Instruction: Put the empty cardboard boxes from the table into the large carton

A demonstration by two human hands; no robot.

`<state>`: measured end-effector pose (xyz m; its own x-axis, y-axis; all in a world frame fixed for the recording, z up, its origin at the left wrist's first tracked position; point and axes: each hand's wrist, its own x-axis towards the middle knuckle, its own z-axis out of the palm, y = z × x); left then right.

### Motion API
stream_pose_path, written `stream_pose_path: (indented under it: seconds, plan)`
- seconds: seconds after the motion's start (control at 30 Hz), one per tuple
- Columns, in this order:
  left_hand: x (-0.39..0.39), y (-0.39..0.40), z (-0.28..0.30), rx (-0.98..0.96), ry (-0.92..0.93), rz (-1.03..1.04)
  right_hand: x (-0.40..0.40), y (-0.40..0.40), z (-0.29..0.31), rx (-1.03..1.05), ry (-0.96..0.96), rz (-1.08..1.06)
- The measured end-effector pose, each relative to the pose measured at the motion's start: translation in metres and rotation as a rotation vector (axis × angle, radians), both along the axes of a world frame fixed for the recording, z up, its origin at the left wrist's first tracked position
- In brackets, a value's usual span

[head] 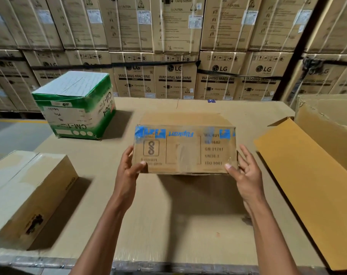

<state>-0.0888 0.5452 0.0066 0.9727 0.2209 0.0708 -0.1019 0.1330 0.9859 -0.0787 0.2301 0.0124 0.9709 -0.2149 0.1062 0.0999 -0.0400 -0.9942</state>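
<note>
Two hands, left (pixel 129 167) and right (pixel 243 171), grip a scuffed rectangular blue-taped box (pixel 185 149).

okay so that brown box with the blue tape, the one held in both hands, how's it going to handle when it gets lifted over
The taped box probably stays stiff: its faces look flat and its edges square. It seems light, since the left hand and right hand hold it only at its ends. The glossy tape may be slippery.

The light is even and moderately bright, coming from above and the left: each box throws a soft shadow toward 4 o'clock on the table (pixel 168 225). No strong glare. Motion blur smears the edges at 7 and 9 o'clock. The wide lens bends the stacked cartons (pixel 174 76) at 12 o'clock.
</note>
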Motion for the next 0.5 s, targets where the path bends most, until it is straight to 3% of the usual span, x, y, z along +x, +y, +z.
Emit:
stream_pose_path:
  seconds: [0.13, 0.3, 0.5]
  plan:
    - [-0.016, 0.011, -0.041, -0.026, 0.074, 0.047, -0.022, 0.0, -0.041, 0.038, 0.066, -0.028]
    - [-0.041, 0.008, -0.092, 0.027, 0.22, 0.078, -0.051, 0.009, -0.096, 0.017, 0.323, -0.05]
    - [-0.064, 0.002, -0.139, 0.084, 0.443, 0.046, -0.072, 0.028, -0.126, -0.116, 0.432, -0.075]
